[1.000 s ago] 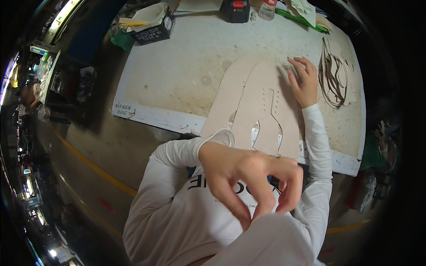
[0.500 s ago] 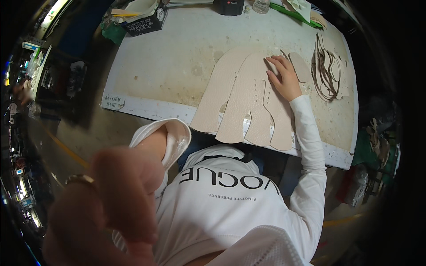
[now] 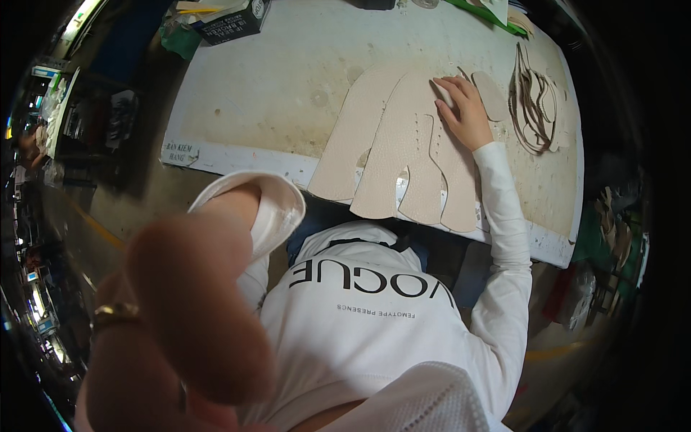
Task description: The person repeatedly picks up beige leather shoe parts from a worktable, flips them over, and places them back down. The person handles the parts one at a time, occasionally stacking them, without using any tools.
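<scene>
My left hand [image 3: 194, 309] is raised very close to the camera, large and blurred, with a ring on one finger. Its fingers look bent, but whether they hold anything is hidden. My right hand [image 3: 466, 115] lies on the table with thumb and fingers apart. Between them shows a small pale piece with a dark edge [image 3: 443, 93], partly covered. Under and beside this hand, several long beige leather panels [image 3: 392, 155] overlap in a fan, rounded at the far end. Their near ends reach the table's front edge, and some carry rows of small holes.
To the right of my right hand lie a rounded beige piece [image 3: 489, 97] and a bundle of dark-edged strips [image 3: 533, 101]. A black box [image 3: 230, 25] stands at the far left of the pale table [image 3: 245, 101]. Green material [image 3: 489, 18] lies at the far edge.
The view has tilted a little, so the table and panels sit higher in the picture. My left hand has shifted slightly before the camera; my right hand stays on the panels.
</scene>
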`<state>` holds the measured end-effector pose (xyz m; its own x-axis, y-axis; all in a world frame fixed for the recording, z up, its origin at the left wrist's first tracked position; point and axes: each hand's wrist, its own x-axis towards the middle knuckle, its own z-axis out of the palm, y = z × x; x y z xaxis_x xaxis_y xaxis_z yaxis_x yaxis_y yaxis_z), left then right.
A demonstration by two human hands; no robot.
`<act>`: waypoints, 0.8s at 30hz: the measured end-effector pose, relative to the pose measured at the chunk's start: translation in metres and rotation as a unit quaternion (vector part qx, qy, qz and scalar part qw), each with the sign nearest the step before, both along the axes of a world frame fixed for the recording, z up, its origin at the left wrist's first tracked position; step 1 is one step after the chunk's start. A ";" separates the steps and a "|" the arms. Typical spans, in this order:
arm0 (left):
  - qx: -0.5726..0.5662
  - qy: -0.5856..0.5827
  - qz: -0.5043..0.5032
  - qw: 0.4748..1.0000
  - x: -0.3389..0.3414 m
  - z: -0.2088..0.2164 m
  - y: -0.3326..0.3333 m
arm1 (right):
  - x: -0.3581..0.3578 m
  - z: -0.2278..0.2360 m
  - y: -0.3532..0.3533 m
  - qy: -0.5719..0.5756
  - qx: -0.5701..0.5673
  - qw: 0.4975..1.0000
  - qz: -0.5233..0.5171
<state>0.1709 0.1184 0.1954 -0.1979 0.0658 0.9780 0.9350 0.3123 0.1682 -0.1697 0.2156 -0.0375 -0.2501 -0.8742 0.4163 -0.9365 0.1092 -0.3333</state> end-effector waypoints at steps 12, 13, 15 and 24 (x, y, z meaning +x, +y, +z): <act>0.152 -0.137 -0.420 0.884 -0.008 -0.001 0.005 | -0.012 0.004 -0.010 -0.181 -0.041 0.981 -0.054; 0.158 -0.097 -0.330 0.925 -0.006 -0.002 0.015 | -0.016 0.004 -0.014 -0.197 -0.057 0.977 -0.059; 0.151 -0.083 -0.279 0.945 0.000 -0.001 0.020 | -0.024 0.005 -0.020 -0.229 -0.034 0.970 -0.078; 0.222 -0.103 -0.280 0.928 -0.026 0.002 -0.004 | -0.026 0.001 -0.018 -0.297 0.024 0.950 -0.090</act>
